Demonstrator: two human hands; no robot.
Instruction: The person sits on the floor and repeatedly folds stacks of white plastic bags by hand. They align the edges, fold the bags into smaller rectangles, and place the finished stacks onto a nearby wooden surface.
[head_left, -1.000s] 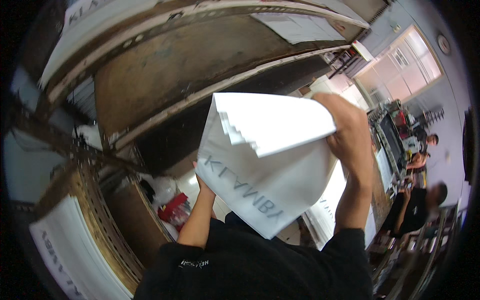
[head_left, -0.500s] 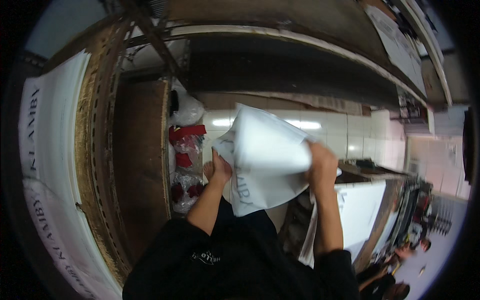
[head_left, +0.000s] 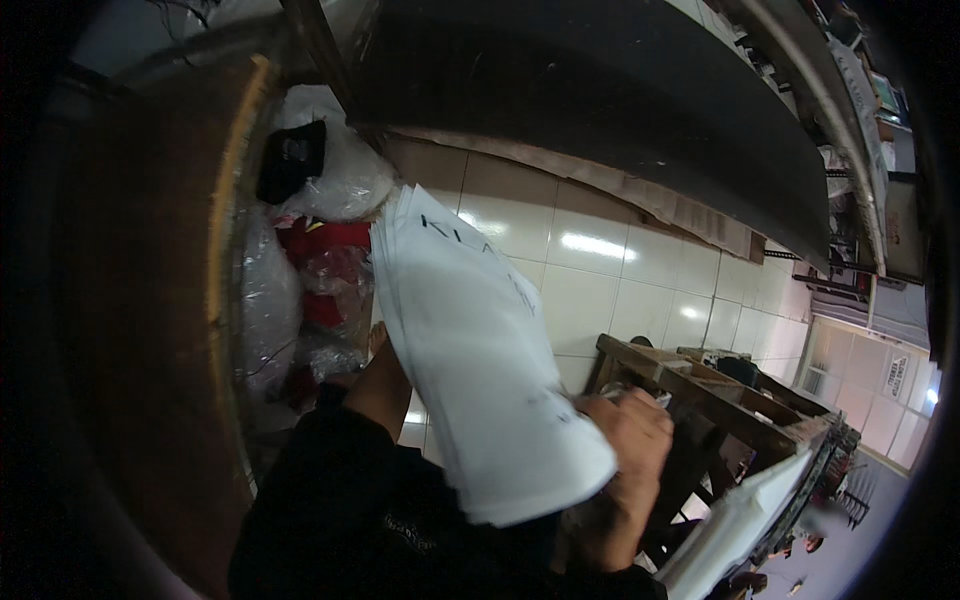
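white printed bag stack (head_left: 480, 370) centre, clear plastic-wrapped red packages (head_left: 325, 280) left

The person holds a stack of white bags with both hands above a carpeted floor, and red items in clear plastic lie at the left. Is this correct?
Not quite: the floor is glossy pale tile, not carpet, as the head view shows. The rest stands: both the left hand and right hand hold the stack of white bags, and red items in clear plastic lie at the left.

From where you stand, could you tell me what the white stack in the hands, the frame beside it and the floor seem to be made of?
The white stack looks like thin paper or plastic bags: matte, with layered edges that flex. The frame looks like rough, unpainted wood, brown and worn. The floor seems to be glazed ceramic tile: pale squares with grout lines and bright glare.
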